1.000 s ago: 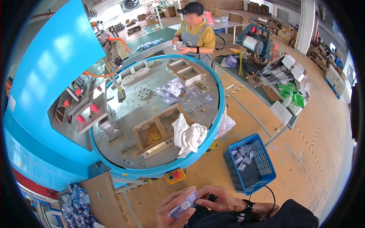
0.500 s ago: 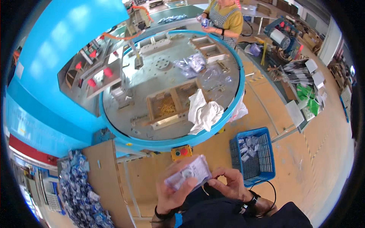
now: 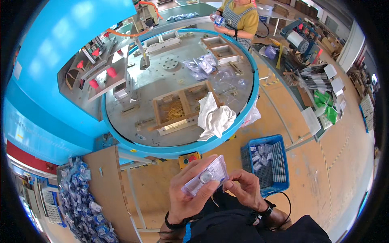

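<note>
In front of my body I hold a clear plastic blister pack (image 3: 219, 168) with a pale purplish card and a rounded whitish item inside. It is tilted, its right end higher than its left. My left hand (image 3: 184, 198) wraps round it from the left, thumb across the front and fingers behind. At its right end, the thumb and forefinger of my right hand (image 3: 249, 190) pinch together at the pack's edge. What lies between those fingertips is too small to make out.
A blue-rimmed round machine table (image 3: 162, 152) carries wooden frames (image 3: 158, 111), a white cloth (image 3: 214, 119) and clear packs (image 3: 204, 65). A blue basket (image 3: 283, 162) with packs stands right; a heap of packs (image 3: 81, 194) lies left. Across the table, a person (image 3: 243, 20) holds a pack.
The blister pack has moved slightly up and right with my left hand and is steadier. My right hand has risen a little, still at its edge. The view has shifted slightly.
</note>
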`<state>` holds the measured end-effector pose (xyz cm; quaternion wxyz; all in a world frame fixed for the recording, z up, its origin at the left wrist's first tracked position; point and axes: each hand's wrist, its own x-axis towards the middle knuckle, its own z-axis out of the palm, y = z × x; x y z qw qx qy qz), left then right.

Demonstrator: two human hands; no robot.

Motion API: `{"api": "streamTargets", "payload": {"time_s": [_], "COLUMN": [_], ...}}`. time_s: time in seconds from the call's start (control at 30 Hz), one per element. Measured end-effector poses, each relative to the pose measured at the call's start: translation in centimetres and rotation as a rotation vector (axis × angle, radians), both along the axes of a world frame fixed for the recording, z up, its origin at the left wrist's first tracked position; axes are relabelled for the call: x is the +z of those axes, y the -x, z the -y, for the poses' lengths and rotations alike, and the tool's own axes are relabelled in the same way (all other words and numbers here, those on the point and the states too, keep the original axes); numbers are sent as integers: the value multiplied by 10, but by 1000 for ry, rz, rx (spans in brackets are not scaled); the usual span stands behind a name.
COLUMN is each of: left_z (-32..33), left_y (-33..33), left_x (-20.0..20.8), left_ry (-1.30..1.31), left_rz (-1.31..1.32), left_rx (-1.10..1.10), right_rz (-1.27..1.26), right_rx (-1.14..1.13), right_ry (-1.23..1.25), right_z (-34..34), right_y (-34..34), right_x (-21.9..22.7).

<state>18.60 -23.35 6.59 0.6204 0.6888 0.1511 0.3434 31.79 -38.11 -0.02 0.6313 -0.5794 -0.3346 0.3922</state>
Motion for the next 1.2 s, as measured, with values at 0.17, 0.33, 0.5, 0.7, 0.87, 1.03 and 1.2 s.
{"api": "streamTargets", "payload": {"time_s": [0.17,0.33,0.5,0.7,0.87,1.03,1.2], "left_z": [-1,5,5,5,2,6,7], "left_y": [-5,-12,-15,-14,-11,-6,-6], "left_x": [7,4,3,1,-7,-13,-12], "left_ry": [-295,-381,-363,-384,-197,366,426], "left_rz": [-68,-103,-108,-137,-55,60,40], "left_rx": [-18,-45,-47,-52,-57,0,98], "right_rz": [-41,-164,-149,-202,-149,-111,1], "right_rx": [-42,-57,-57,-60,-47,-22,-19], "right_ry": [62,41,-21,-33,-31,-79,-73], "right_z": [0,-3,-5,-6,-2,4,5], "right_y": [0,-5,-6,-6,-8,-7,-11], "right_x": [-2,-11,-15,-11,-6,4,15]}}
